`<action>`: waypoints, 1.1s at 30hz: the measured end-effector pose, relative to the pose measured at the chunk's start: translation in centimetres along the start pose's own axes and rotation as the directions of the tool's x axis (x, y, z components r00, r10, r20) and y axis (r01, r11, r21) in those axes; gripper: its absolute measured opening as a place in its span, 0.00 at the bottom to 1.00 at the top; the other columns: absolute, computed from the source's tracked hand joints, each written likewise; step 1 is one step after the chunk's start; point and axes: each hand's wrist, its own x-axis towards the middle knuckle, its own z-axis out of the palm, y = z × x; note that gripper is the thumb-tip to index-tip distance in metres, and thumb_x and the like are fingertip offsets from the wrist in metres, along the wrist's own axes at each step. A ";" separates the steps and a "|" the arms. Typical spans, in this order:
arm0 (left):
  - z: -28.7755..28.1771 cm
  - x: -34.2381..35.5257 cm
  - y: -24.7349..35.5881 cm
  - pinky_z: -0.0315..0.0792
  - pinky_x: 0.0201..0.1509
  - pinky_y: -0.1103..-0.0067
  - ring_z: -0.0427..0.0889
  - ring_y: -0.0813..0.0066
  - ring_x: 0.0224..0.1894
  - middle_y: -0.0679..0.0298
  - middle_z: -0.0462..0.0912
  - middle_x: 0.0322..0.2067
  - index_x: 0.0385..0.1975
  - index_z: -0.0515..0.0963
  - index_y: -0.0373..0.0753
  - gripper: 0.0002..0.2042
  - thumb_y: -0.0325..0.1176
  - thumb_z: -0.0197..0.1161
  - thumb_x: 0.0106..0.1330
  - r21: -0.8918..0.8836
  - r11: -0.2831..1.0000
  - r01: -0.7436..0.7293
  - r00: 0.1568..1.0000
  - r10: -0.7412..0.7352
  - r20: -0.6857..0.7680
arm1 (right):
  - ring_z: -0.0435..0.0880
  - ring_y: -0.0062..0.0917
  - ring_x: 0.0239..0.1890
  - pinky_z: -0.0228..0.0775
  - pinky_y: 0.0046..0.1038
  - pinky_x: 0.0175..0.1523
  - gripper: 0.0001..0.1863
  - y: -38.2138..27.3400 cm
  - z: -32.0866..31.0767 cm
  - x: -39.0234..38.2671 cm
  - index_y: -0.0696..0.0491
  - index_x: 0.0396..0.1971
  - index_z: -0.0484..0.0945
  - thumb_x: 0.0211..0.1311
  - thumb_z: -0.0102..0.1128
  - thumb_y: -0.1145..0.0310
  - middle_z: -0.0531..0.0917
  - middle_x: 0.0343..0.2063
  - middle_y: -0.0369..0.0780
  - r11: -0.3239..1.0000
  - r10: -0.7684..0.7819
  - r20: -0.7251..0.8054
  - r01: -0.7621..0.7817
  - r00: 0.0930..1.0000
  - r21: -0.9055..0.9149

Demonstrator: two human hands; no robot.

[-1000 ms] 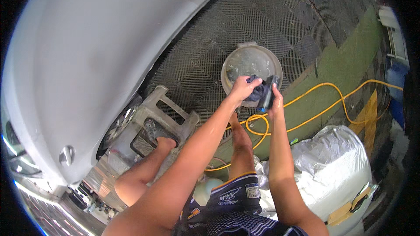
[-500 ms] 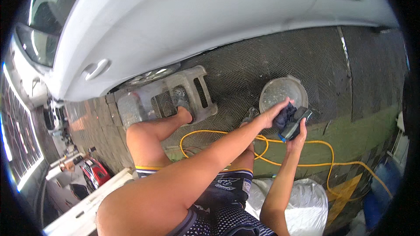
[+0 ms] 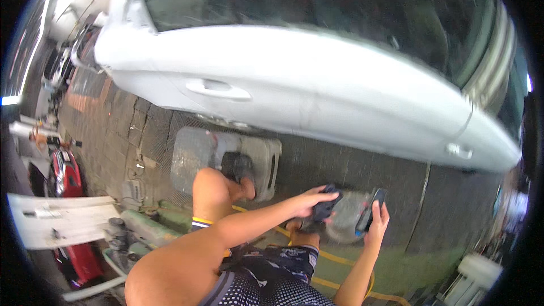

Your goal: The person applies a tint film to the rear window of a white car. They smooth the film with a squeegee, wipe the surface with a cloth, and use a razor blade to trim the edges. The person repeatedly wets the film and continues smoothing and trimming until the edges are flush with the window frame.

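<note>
My left hand is closed around a crumpled black cloth-like thing, blurred by motion. In my right hand is a dark, flat, block-shaped tool with a bit of blue at its lower end. The two things are apart, held out in front of me. Beneath and between them stands a round greyish bucket, partly hidden by my hands; its contents are too blurred to make out. A light silver car stretches across the far side, beyond both hands.
My left foot rests on a grey plastic step stool beside the car. A yellow hose lies on the floor near my legs. White panels, a red machine and metal equipment are at the left.
My hands have drawn apart, separating the black cloth-like thing from the block-shaped tool. The view has shifted, showing more of the car's upper side and windows.
</note>
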 end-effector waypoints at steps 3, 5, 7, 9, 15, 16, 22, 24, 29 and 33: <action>-0.5 -8.8 6.1 0.87 0.47 0.50 0.82 0.61 0.50 0.62 0.76 0.49 0.64 0.65 0.45 0.30 0.35 0.75 0.67 -0.011 0.981 -0.193 0.978 0.193 0.083 | 0.83 0.21 0.44 0.77 0.27 0.52 0.24 -7.0 8.8 1.0 0.60 0.60 0.79 0.71 0.68 0.63 0.85 0.45 0.37 0.936 -0.245 0.180 0.281 0.953 -0.212; 2.1 -15.5 10.4 0.88 0.46 0.51 0.80 0.64 0.54 0.63 0.74 0.51 0.64 0.65 0.44 0.34 0.29 0.79 0.61 -0.026 0.947 -0.320 0.945 0.321 0.065 | 0.80 0.20 0.47 0.76 0.27 0.52 0.28 -15.5 15.7 -1.4 0.60 0.65 0.76 0.68 0.70 0.67 0.84 0.50 0.39 0.821 -0.398 0.284 0.477 0.872 -0.314; 5.1 -21.9 15.2 0.88 0.44 0.61 0.82 0.65 0.52 0.63 0.78 0.49 0.65 0.65 0.42 0.36 0.25 0.79 0.59 0.077 0.912 -0.404 0.915 0.402 0.036 | 0.81 0.23 0.51 0.75 0.28 0.56 0.29 -25.0 22.6 -3.5 0.59 0.65 0.78 0.65 0.73 0.68 0.83 0.54 0.39 0.781 -0.499 0.312 0.576 0.808 -0.242; 9.3 -30.3 20.4 0.84 0.46 0.68 0.84 0.70 0.47 0.62 0.81 0.46 0.67 0.66 0.38 0.35 0.24 0.77 0.61 0.156 0.847 -0.509 0.859 0.511 0.030 | 0.81 0.25 0.54 0.74 0.28 0.59 0.28 -35.1 30.1 -4.6 0.56 0.63 0.80 0.63 0.74 0.68 0.83 0.55 0.40 0.615 -0.667 0.387 0.764 0.637 -0.196; 16.5 -43.6 36.5 0.80 0.44 0.72 0.83 0.74 0.43 0.61 0.84 0.41 0.58 0.75 0.36 0.27 0.25 0.76 0.58 0.494 0.519 -0.697 0.611 0.791 0.031 | 0.82 0.38 0.55 0.72 0.35 0.60 0.26 -56.0 48.4 -3.1 0.50 0.60 0.83 0.60 0.74 0.68 0.84 0.53 0.44 -0.087 -0.855 0.510 0.942 0.096 -0.324; 18.6 -46.3 39.6 0.79 0.45 0.73 0.83 0.75 0.41 0.62 0.84 0.40 0.58 0.75 0.35 0.27 0.26 0.77 0.58 0.521 0.464 -0.717 0.577 0.813 0.070 | 0.81 0.41 0.55 0.72 0.36 0.61 0.26 -58.2 50.5 -2.3 0.50 0.60 0.84 0.59 0.75 0.68 0.84 0.53 0.45 -0.183 -0.856 0.516 0.918 0.028 -0.353; 31.3 -54.0 56.5 0.73 0.28 0.75 0.79 0.80 0.27 0.65 0.83 0.29 0.45 0.81 0.35 0.16 0.32 0.77 0.61 0.611 0.018 -0.791 0.299 0.884 0.360 | 0.79 0.43 0.58 0.73 0.41 0.61 0.19 -67.8 56.3 7.8 0.50 0.50 0.88 0.57 0.71 0.70 0.84 0.55 0.45 -0.369 -0.746 0.664 0.798 0.051 -0.476; 32.5 -53.7 62.8 0.76 0.35 0.73 0.83 0.73 0.32 0.60 0.85 0.31 0.41 0.83 0.35 0.17 0.39 0.77 0.59 0.718 -0.107 -0.688 0.253 0.892 0.375 | 0.79 0.45 0.56 0.73 0.43 0.59 0.16 -67.7 59.8 8.2 0.49 0.45 0.88 0.55 0.67 0.71 0.84 0.51 0.47 -0.250 -0.687 0.700 0.840 0.197 -0.482; 39.1 -50.6 71.2 0.82 0.46 0.68 0.90 0.63 0.39 0.56 0.90 0.36 0.40 0.87 0.38 0.19 0.48 0.74 0.59 0.915 -0.266 -0.302 0.316 0.878 0.359 | 0.80 0.49 0.53 0.71 0.48 0.59 0.16 -65.5 63.0 10.0 0.49 0.44 0.88 0.54 0.69 0.67 0.85 0.45 0.49 -0.297 -0.503 0.857 0.908 0.114 -0.295; 42.5 -46.5 74.9 0.81 0.37 0.71 0.88 0.66 0.30 0.57 0.89 0.29 0.37 0.87 0.39 0.16 0.46 0.72 0.60 0.899 -0.347 -0.265 0.331 0.843 0.423 | 0.80 0.50 0.55 0.70 0.48 0.61 0.19 -64.8 64.3 10.4 0.49 0.49 0.86 0.55 0.69 0.66 0.85 0.47 0.50 -0.363 -0.550 0.830 0.922 -0.094 -0.136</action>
